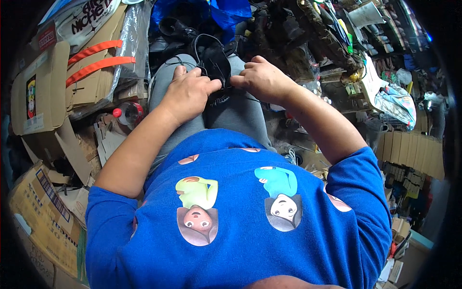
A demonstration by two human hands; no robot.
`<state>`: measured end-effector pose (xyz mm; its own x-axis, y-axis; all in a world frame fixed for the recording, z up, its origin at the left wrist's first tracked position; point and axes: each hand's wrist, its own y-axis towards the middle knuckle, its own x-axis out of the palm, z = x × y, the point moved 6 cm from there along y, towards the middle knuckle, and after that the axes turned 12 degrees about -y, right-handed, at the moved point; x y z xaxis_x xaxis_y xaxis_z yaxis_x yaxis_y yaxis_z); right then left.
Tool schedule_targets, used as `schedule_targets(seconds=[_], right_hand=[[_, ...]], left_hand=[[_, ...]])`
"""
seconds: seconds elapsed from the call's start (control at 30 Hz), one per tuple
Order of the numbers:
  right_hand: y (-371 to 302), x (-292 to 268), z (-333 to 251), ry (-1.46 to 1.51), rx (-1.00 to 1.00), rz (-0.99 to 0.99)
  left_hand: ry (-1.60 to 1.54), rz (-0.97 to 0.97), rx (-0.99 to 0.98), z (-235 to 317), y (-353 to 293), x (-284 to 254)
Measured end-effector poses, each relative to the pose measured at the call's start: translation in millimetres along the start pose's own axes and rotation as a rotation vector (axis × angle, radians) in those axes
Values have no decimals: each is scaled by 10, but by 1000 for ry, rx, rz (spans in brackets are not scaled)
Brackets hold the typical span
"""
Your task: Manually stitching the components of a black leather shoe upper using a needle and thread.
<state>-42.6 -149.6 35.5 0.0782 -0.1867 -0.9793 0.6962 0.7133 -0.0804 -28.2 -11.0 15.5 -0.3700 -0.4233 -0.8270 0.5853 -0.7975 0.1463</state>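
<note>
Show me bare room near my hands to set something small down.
The barest patch is the lap of the grey trousers, bordered nearest you by the blue shirt, ahead by your left hand, right hand and the black item between them. Crowded: cardboard box and red-capped bottle leftward, blue plastic ahead, heaped clutter rightward.

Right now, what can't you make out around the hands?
All in the head view:
Left hand: palm, hidden by its own back.
Right hand: grip, hidden behind its curled fingers.
Black item near both: underside, faces away.
Blue plastic: far end, cut by the upper edge.
</note>
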Motion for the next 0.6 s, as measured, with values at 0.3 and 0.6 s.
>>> schedule_targets(seconds=[0.3,0.6], right_hand=[[-868,332,637,28,363,-164],[-169,-314,541,1946,423,684]], left_hand=[[148,89,-105,-298,-773,-523],[-1268,297,127,151,-185,-990]])
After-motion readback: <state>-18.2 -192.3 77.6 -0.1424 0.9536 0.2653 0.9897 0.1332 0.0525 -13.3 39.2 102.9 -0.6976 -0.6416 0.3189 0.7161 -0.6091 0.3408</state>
